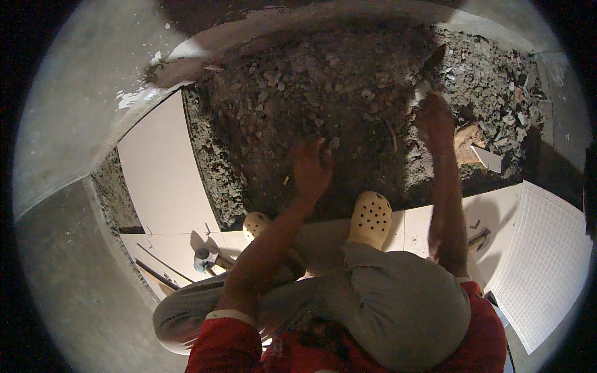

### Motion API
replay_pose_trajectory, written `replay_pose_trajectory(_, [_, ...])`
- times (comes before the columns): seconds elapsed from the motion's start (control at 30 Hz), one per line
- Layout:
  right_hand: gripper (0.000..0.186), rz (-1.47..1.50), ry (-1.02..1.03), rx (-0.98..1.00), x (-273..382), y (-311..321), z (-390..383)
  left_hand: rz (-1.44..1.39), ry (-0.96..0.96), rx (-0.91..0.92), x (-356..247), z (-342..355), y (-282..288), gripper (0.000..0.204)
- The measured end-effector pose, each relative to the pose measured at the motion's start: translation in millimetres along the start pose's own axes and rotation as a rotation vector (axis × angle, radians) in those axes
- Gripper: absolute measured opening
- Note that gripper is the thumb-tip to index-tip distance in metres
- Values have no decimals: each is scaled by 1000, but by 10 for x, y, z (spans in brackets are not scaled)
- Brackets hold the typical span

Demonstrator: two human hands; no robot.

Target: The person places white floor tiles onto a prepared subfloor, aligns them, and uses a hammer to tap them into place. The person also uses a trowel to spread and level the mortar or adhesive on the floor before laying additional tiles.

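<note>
Fingers of the left hand (pixel 311 168) are held slightly apart over rubble (pixel 354 81) beyond the shoes (pixel 372 217); the right hand's (pixel 433 121) finger state cannot be told. Likely loose and gritty, it is best scooped from below.

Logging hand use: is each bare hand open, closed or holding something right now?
Left hand: over loose dark-grey rubble; open or closed, cannot tell.
Right hand: by a small whitish lump; grip unclear.

Dark-headed mallet (pixel 201 260) sits left of the left hand (pixel 312 168) and nearer the body; grey wall (pixel 81 105) stands well beyond, same side. Gridded white panel (pixel 547 264) lies right of the right hand (pixel 433 118), bodyward.
</note>
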State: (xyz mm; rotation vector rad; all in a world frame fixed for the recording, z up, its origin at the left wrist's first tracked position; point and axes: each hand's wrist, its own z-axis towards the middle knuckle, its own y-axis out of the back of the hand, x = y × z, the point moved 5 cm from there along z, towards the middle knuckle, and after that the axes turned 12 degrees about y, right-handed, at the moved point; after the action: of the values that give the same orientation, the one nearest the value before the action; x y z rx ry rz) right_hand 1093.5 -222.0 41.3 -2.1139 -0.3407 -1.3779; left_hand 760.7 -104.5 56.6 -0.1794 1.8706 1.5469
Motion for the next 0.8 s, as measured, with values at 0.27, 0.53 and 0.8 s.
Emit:
replay_pose_trajectory(0.27, [28, -458, -191, 184, 43, -226, -511, 135, -34, 99, -217, 43, -373, 44])
replay_pose_trajectory(0.53, [26, -366, -39, -97, 313, 563, -642, 109, -105, 66, -165, 165, -618, 34])
replay_pose_trajectory(0.8, [53, -664, -196, 156, 208, 809, -1216, -177, -131, 38, -438, 348, -375, 27])
